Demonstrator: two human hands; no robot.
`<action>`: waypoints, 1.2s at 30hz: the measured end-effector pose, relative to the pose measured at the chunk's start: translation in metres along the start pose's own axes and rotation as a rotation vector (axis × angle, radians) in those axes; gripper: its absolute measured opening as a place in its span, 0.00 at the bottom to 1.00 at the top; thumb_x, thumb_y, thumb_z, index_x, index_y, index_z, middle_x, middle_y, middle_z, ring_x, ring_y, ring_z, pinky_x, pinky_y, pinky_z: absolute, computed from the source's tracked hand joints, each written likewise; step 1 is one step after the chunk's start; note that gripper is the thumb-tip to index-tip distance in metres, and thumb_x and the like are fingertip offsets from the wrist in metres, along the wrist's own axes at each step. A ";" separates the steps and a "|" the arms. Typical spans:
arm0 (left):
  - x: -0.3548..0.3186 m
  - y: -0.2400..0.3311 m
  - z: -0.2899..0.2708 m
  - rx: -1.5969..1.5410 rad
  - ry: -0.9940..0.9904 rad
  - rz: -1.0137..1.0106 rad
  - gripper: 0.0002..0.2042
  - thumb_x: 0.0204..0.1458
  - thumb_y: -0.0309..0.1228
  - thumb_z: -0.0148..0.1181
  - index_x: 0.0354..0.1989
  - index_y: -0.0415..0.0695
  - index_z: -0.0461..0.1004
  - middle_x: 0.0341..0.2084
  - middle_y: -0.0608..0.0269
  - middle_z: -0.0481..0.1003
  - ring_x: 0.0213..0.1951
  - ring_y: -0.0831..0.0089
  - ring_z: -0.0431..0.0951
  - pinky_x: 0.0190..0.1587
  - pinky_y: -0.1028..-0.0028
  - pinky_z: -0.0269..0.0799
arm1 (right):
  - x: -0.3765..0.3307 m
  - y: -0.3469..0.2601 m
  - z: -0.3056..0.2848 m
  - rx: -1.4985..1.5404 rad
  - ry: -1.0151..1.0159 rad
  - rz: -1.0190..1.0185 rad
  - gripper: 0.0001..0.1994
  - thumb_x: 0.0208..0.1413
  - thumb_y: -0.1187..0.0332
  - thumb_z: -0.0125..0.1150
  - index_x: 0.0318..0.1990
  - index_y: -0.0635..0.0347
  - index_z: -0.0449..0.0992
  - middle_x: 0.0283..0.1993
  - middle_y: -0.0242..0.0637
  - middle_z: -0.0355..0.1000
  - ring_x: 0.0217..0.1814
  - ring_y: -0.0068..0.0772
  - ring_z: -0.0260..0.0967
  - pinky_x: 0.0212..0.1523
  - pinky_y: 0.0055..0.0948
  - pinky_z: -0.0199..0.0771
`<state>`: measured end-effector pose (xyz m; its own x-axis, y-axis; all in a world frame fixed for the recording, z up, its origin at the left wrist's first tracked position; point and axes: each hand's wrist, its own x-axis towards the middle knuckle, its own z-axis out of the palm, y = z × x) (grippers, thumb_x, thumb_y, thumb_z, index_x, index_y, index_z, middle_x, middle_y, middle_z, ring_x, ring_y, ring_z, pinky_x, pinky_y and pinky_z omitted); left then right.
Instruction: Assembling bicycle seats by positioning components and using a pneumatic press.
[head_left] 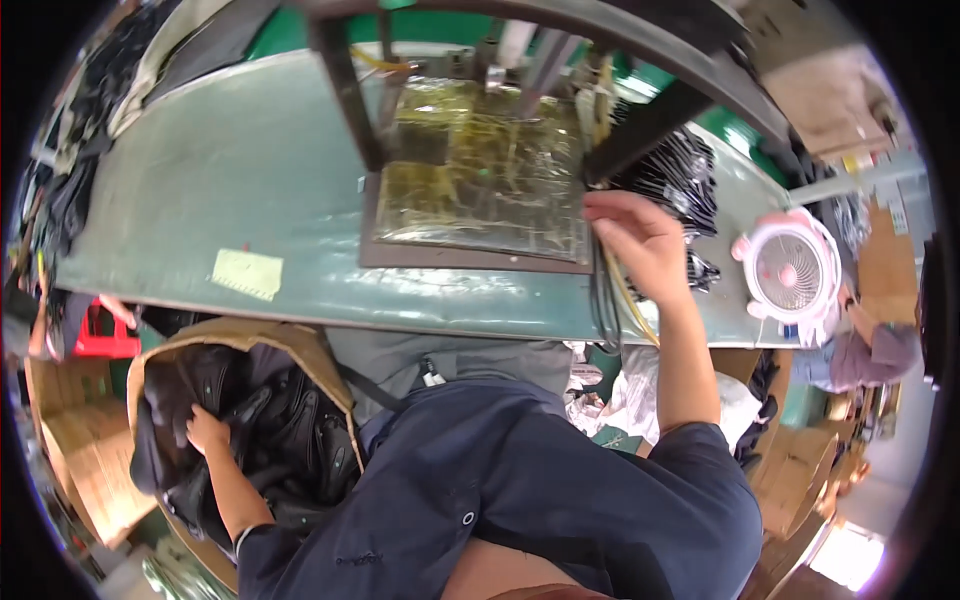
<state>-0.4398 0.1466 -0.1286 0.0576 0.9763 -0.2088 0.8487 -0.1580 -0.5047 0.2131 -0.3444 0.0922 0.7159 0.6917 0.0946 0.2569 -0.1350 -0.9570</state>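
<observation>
My left hand [207,431] reaches into a large brown box [285,333] at the lower left. It is full of dark, soft, leather-like pieces [300,430]. The fingers curl closed on one of these black pieces. My right hand [648,240] is raised at the right edge of a flat press plate [470,255] with a shiny, yellowish film-wrapped top [480,190]. Fingers and thumb are drawn together beside the dark metal frame [650,130] of the press. Whatever they may hold there is too small to tell.
The press stands on a green table [300,160]. A pale yellow paper note [247,274] lies to its left. Glossy black strips [670,180] and a pink-and-white fan [790,270] are to the right. Cables [606,300] hang over the front edge. Another person [870,355] is at far right.
</observation>
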 end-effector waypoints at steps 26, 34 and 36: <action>-0.280 0.275 -0.322 -1.703 -1.243 0.852 0.24 0.69 0.33 0.65 0.67 0.37 0.65 0.44 0.52 0.80 0.41 0.67 0.86 0.43 0.66 0.87 | 0.014 0.019 -0.138 -1.307 -0.014 -0.110 0.12 0.53 0.83 0.54 0.46 0.66 0.75 0.46 0.57 0.76 0.50 0.68 0.75 0.49 0.58 0.75; -0.142 0.288 -0.364 -0.690 0.945 1.435 0.30 0.52 0.43 0.76 0.61 0.46 0.74 0.56 0.52 0.75 0.58 0.47 0.76 0.62 0.53 0.72 | 0.021 0.001 -0.111 -0.965 -0.023 -0.113 0.10 0.61 0.77 0.62 0.49 0.66 0.80 0.42 0.54 0.80 0.44 0.64 0.78 0.47 0.49 0.78; -0.136 0.289 -0.354 -0.933 0.417 1.527 0.29 0.52 0.43 0.77 0.61 0.47 0.75 0.53 0.52 0.75 0.57 0.47 0.76 0.61 0.56 0.73 | 0.007 -0.014 -0.121 -0.917 0.004 -0.136 0.11 0.62 0.76 0.63 0.51 0.67 0.81 0.41 0.54 0.80 0.42 0.63 0.78 0.46 0.47 0.79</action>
<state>-0.0162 0.0207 0.0504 0.9558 0.0686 0.2858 -0.0905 -0.8564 0.5084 0.2929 -0.4237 0.1397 0.6438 0.7406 0.1925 0.7506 -0.5624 -0.3467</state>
